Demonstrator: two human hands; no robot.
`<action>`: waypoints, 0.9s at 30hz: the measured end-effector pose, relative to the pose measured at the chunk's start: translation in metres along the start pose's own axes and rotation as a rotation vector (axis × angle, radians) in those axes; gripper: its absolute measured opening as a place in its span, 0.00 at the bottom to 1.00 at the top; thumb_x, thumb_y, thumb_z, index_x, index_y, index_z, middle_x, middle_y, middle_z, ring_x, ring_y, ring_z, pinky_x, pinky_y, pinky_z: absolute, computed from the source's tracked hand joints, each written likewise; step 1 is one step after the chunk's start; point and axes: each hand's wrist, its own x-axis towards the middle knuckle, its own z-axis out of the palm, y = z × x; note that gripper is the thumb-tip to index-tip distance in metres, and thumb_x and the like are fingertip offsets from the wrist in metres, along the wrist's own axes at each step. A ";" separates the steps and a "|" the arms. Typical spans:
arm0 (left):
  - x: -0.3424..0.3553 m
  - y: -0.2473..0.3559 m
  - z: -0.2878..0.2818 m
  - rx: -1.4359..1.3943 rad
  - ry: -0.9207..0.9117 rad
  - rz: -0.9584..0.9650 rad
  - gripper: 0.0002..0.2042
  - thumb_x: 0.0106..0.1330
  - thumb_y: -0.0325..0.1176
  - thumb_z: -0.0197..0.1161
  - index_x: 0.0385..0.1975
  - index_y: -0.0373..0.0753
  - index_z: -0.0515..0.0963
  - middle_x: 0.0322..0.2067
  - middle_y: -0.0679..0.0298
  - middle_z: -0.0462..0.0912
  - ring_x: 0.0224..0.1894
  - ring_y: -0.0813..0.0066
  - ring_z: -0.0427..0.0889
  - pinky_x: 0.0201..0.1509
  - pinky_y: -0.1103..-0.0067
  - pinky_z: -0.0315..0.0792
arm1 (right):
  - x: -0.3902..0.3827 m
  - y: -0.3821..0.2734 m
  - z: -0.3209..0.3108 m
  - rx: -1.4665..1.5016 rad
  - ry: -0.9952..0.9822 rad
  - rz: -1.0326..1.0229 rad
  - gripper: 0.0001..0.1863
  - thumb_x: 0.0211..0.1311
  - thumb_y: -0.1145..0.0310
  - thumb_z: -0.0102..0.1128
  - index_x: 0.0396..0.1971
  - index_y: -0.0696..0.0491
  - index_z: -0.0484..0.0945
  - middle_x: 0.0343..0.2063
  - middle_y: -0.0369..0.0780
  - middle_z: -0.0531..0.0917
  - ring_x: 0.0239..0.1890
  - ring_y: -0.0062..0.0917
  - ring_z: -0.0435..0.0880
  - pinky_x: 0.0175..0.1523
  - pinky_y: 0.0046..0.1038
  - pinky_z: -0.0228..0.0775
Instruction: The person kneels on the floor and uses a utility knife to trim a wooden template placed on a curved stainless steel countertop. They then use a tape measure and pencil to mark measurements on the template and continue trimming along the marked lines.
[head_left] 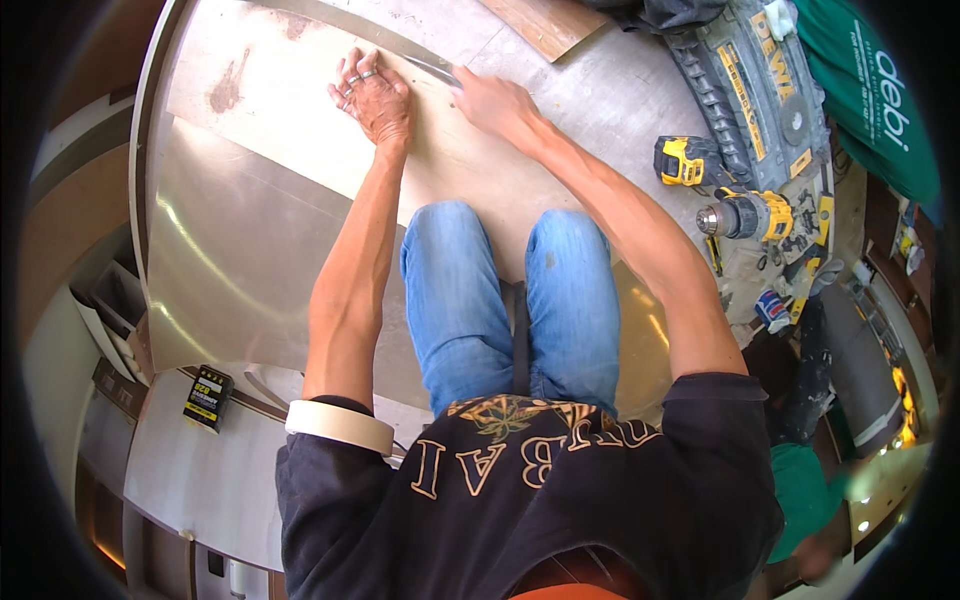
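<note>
Far left: black-and-yellow box [207, 398], lower down. Metal sheet [250, 230] next, partly under the pale board [295, 130]. Cream tape roll [340, 428] rings the left upper arm. Left hand [375, 105] palm down on the board, fingers spread, gripping nothing. Thin metal tool [428, 68] lies over the board, exact kind unclear, its right end gripped by the blurred right hand [495, 105]. Farther right: yellow-black battery pack [684, 160], then drill [750, 216].

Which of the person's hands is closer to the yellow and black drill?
Right. The right hand is up and to the left of the drill; the left hand is farther left, on the pale board.
</note>
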 end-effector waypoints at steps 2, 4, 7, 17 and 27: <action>0.008 -0.002 0.000 -0.002 0.016 -0.002 0.14 0.66 0.29 0.55 0.52 0.45 0.74 0.60 0.62 0.71 0.70 0.59 0.61 0.76 0.51 0.42 | -0.035 0.020 -0.003 0.005 -0.029 0.057 0.16 0.71 0.60 0.47 0.51 0.52 0.70 0.33 0.54 0.84 0.37 0.52 0.84 0.44 0.50 0.74; 0.006 0.003 -0.002 0.019 0.031 -0.008 0.14 0.66 0.29 0.55 0.52 0.45 0.73 0.61 0.61 0.70 0.71 0.59 0.60 0.76 0.52 0.42 | -0.119 0.068 0.004 -0.022 -0.092 0.219 0.19 0.72 0.59 0.47 0.57 0.51 0.68 0.36 0.54 0.84 0.39 0.52 0.83 0.43 0.49 0.73; 0.007 0.006 -0.002 0.039 0.009 -0.012 0.14 0.67 0.29 0.54 0.52 0.45 0.73 0.62 0.61 0.70 0.71 0.59 0.59 0.77 0.52 0.41 | -0.228 0.115 -0.011 -0.122 -0.117 0.362 0.18 0.73 0.58 0.47 0.55 0.51 0.69 0.33 0.52 0.85 0.37 0.52 0.84 0.40 0.51 0.74; 0.009 0.011 -0.005 0.067 -0.014 -0.002 0.14 0.70 0.31 0.51 0.54 0.42 0.73 0.62 0.58 0.69 0.70 0.58 0.59 0.75 0.56 0.43 | -0.026 0.014 -0.019 0.056 0.026 0.088 0.17 0.72 0.57 0.47 0.48 0.54 0.71 0.30 0.53 0.84 0.35 0.52 0.83 0.39 0.50 0.72; 0.007 0.007 -0.008 0.066 -0.029 -0.023 0.13 0.69 0.29 0.51 0.52 0.42 0.73 0.62 0.57 0.69 0.70 0.55 0.59 0.75 0.54 0.44 | -0.076 0.056 -0.006 0.007 -0.126 0.145 0.22 0.70 0.59 0.50 0.62 0.49 0.69 0.37 0.52 0.84 0.42 0.51 0.82 0.46 0.48 0.73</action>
